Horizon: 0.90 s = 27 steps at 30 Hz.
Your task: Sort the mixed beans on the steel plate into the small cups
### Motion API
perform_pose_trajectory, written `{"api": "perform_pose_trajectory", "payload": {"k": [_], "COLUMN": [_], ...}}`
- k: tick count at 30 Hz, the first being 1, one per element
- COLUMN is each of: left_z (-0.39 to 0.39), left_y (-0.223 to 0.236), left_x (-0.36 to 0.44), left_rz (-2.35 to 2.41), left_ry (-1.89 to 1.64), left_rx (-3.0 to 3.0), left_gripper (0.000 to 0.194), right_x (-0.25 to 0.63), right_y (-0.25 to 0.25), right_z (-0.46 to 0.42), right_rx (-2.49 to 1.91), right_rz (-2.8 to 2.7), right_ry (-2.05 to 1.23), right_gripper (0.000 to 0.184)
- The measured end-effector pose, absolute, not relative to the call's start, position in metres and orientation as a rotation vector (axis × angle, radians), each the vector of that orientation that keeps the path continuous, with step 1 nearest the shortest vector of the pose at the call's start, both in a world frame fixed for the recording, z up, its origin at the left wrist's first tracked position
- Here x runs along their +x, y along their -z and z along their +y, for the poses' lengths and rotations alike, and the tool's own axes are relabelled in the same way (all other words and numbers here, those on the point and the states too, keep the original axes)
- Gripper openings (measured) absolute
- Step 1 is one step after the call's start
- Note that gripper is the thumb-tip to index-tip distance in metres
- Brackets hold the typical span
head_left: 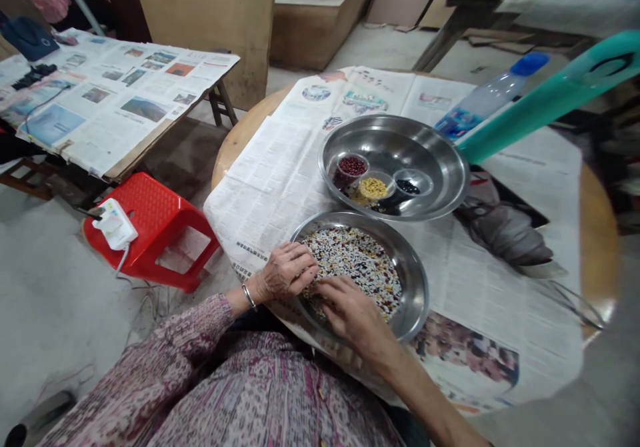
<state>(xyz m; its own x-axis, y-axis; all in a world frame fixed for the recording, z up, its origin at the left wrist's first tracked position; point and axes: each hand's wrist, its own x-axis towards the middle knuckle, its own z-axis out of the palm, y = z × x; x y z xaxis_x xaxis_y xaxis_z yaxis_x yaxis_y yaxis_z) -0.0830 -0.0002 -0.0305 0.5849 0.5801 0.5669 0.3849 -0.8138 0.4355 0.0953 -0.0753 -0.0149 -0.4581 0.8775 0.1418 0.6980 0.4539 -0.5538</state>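
Note:
A metal basin [417, 300] on the near side of the round table holds white grains mixed with red, yellow and black beans [357, 260]. At its left rim is my left hand [286, 270], with the fingers curled and pressed together. My right hand [353, 310] reaches over the near rim, its bent fingers closed at the mix beside the left hand. Whatever the fingertips hold is too small or hidden. Behind stands a larger metal bowl [430, 147] with clear cups of red beans [351, 165], yellow beans [373, 187] and black beans [407, 186].
Newspaper [270, 173] covers the round table. A plastic bottle [480, 103] with a blue cap and a long green object [545, 110] are behind the bowl. To the right lies a crumpled grey bag [510, 233]. A red stool [150, 210] carries a white power strip [116, 225].

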Motion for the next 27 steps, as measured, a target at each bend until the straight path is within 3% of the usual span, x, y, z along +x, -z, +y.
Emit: {"api": "perform_pose_trajectory", "payload": {"k": [5, 11, 15, 20, 24, 27], "left_z": [-0.001, 0.000, 0.000, -0.001, -0.002, -0.003], "left_y": [0.032, 0.038, 0.039, 0.035, 0.033, 0.033], "left_x": [-0.083, -0.083, -0.084, -0.084, -0.084, -0.084], "left_rz": [0.798, 0.810, 0.813, 0.799, 0.791, 0.799], "left_ry": [-1.070, -1.096, -1.071, -1.081, -1.129, -1.208], "left_rx": [2.528, 2.531, 2.528, 2.525, 2.480, 2.385], "left_gripper": [0.022, 0.018, 0.018, 0.017, 0.012, 0.018], "right_x": [0.110, 0.152, 0.150, 0.128, 0.108, 0.091], "right_y": [0.022, 0.034, 0.038, 0.035, 0.025, 0.024], "right_z": [-0.069, -0.041, -0.044, -0.042, -0.041, -0.047], "right_rx": [-1.322, -1.709, -1.765, -1.765, -1.629, -1.404], "right_rz": [-2.487, -2.076, -2.020, -1.941, -1.867, -1.991], "right_ry": [-0.222, 0.037, -0.111, -0.476, -0.819, -0.837], "right_gripper": [0.021, 0.028, 0.040, 0.019, 0.017, 0.021]}}
